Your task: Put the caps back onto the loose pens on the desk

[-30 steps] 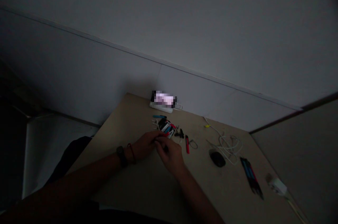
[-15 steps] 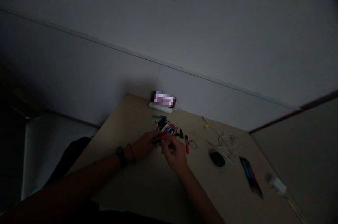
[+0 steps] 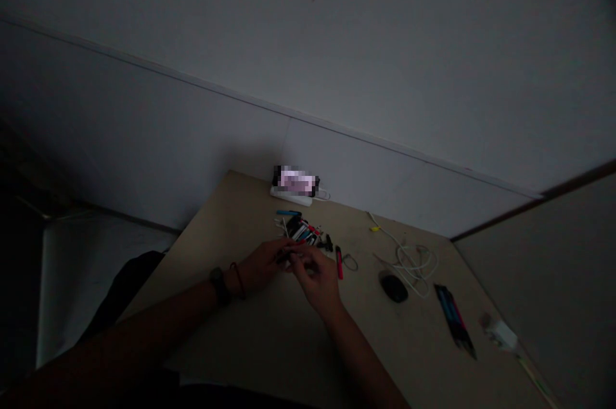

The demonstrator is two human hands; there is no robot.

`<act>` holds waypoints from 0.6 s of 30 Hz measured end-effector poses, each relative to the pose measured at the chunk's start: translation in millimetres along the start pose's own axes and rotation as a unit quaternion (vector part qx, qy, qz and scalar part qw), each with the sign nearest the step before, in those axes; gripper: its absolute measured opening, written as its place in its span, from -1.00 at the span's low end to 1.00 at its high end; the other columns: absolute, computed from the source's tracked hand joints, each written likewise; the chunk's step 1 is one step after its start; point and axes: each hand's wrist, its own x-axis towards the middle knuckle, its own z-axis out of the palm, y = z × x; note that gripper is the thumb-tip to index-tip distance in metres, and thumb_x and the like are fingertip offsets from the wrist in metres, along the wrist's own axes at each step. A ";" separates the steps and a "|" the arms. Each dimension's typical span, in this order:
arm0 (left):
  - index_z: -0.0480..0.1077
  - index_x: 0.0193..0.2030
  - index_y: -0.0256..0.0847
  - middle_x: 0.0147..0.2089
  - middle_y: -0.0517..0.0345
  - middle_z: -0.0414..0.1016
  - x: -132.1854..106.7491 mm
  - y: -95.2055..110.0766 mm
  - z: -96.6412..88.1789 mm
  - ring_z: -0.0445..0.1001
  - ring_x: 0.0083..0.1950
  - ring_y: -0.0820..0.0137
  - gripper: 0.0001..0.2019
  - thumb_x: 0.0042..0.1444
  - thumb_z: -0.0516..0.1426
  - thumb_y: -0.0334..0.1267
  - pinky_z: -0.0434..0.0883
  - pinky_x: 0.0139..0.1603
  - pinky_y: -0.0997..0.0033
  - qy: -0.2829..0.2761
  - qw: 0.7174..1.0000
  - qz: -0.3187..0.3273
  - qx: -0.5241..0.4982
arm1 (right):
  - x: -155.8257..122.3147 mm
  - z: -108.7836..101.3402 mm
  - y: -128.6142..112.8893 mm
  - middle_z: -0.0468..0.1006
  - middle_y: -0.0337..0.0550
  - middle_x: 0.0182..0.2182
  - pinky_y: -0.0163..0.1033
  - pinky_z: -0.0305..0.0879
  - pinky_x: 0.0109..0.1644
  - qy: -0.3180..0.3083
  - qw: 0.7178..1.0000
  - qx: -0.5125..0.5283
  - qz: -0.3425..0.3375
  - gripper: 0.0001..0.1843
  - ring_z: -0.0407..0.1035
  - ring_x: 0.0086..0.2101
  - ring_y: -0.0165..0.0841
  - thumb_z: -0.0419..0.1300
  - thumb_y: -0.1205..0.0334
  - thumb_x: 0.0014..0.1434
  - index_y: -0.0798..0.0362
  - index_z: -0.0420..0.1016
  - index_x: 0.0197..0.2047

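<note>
My left hand (image 3: 260,265) and my right hand (image 3: 318,282) meet over the table, fingers closed around a small dark slim piece (image 3: 285,257). Dim light and the fingers hide most of it, so its exact kind cannot be made out. Just beyond my fingertips lies a pile of pen parts (image 3: 304,230) in black, white, red and blue. A blue piece (image 3: 289,212) rests at the pile's far edge. To the right of my right hand are a red-and-black piece (image 3: 339,262) and a thin ring (image 3: 351,262).
A phone (image 3: 296,181) leans on a white stand (image 3: 291,197) by the wall. On the right lie a black mouse (image 3: 393,287), a tangled white cable (image 3: 409,261), several pens (image 3: 453,319) side by side and a white plug (image 3: 503,335). Walls border the table (image 3: 231,345).
My hands stay together on the dark piece, with only slight finger movement. The whole view has shifted a little; the things on the table look unmoved.
</note>
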 end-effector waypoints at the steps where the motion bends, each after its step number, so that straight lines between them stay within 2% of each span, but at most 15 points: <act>1: 0.44 0.08 -0.22 0.04 -0.04 0.56 -0.1 0.6 -0.1 0.50 0.06 0.20 -0.69 0.23 0.13 -0.22 0.38 0.10 0.24 0.005 1.000 -0.001 0.000 | 0.1 0.3 0.1 0.67 -0.11 -0.33 -0.36 0.38 -0.54 0.000 1.000 -0.003 -0.001 -0.82 0.57 -0.44 -0.30 0.23 0.14 0.22 -0.03 0.60 -0.14; 6: 0.45 0.05 -0.22 0.03 -0.04 0.56 0.4 3.9 -1.0 0.49 0.03 0.21 -0.71 0.23 0.12 -0.19 0.37 0.10 0.24 -0.003 1.000 0.006 -0.006 | 0.3 1.5 2.6 0.65 -0.14 -0.37 -0.33 0.40 -0.48 0.000 1.000 -0.017 -0.013 -0.81 0.54 -0.44 -0.32 0.28 0.16 0.17 -0.03 0.62 -0.15; 8: 0.44 0.04 -0.23 -0.03 -0.02 0.56 0.7 5.8 -1.2 0.49 -0.04 0.25 -0.72 0.27 0.08 -0.20 0.38 0.03 0.28 -0.001 1.000 -0.005 0.004 | 1.1 -1.5 4.5 0.63 -0.15 -0.41 -0.30 0.43 -0.42 0.026 0.999 -0.011 -0.017 -0.81 0.52 -0.44 -0.32 0.30 0.16 0.16 -0.01 0.62 -0.15; 11: 0.42 0.04 -0.24 -0.19 0.07 0.53 0.4 10.5 -1.4 0.45 -0.23 0.35 -0.72 0.32 0.00 -0.19 0.37 -0.14 0.36 -0.003 0.999 -0.039 0.027 | 5.5 -13.5 7.6 0.60 -0.15 -0.40 -0.26 0.45 -0.35 0.130 0.991 0.004 -0.021 -0.77 0.48 -0.44 -0.34 0.33 0.12 0.13 0.03 0.61 -0.16; 14: 0.42 -0.06 -0.25 -0.30 0.16 0.46 0.1 15.9 -1.9 0.37 -0.32 0.41 -0.74 0.33 -0.01 -0.17 0.31 -0.25 0.43 -0.016 0.997 -0.059 0.044 | 13.2 -30.7 10.6 0.59 -0.15 -0.38 -0.24 0.45 -0.33 0.251 0.967 0.047 -0.009 -0.68 0.47 -0.43 -0.35 0.35 0.06 0.11 0.07 0.57 -0.13; 18: 0.41 -0.16 -0.23 -0.32 0.18 0.43 0.2 19.7 -2.7 0.36 -0.30 0.41 -0.76 0.33 -0.01 -0.17 0.28 -0.25 0.44 -0.029 0.996 -0.049 0.061 | 21.8 -45.6 14.1 0.61 -0.11 -0.29 -0.18 0.50 -0.25 0.314 0.938 0.147 0.019 -0.63 0.52 -0.35 -0.33 0.38 0.03 0.08 0.07 0.53 -0.11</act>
